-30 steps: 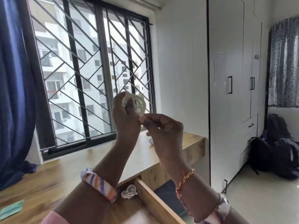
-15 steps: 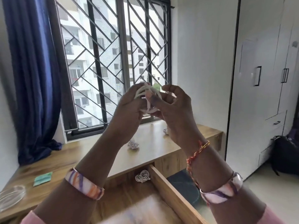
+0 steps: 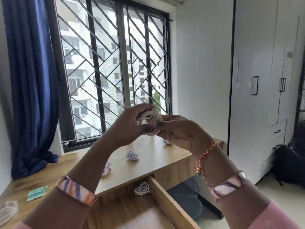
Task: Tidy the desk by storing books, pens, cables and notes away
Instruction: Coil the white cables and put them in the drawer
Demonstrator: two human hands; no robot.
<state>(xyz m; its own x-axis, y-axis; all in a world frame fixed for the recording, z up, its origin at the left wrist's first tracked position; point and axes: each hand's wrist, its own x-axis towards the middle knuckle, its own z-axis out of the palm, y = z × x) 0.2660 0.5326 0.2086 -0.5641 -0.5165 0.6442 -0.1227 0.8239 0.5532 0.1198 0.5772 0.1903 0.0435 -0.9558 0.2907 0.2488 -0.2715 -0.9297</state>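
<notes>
Your left hand (image 3: 130, 124) and right hand (image 3: 178, 131) are raised together above the worktop (image 3: 156, 156), in front of the window (image 3: 115, 71). Between them you hold a coiled white cable (image 3: 149, 117). The fingers (image 3: 140, 108) of your left hand curl over the top of the coil and its thumb presses from below; the fingers (image 3: 166, 128) of your right hand are bent round the coil's right side, grasping it as well. The coil hangs in the air, well above the wood and touching nothing but your hands.

Below you, the drawer (image 3: 166, 202) stands pulled out toward you. A second bundled white cable (image 3: 142, 191) lies in its far right corner, close to the right wall.

On the worktop sit three crumpled paper balls: one (image 3: 132, 154) near the middle, one (image 3: 107, 169) partly hidden behind your left forearm, and one (image 3: 166, 141) further right, just under your right hand. At the near left lie a folded green note (image 3: 36, 193) and, at the picture's edge, a clear glass dish (image 3: 8, 210). A blue curtain (image 3: 31, 80) hangs on the left; a white wardrobe (image 3: 264, 80) stands at the right.
</notes>
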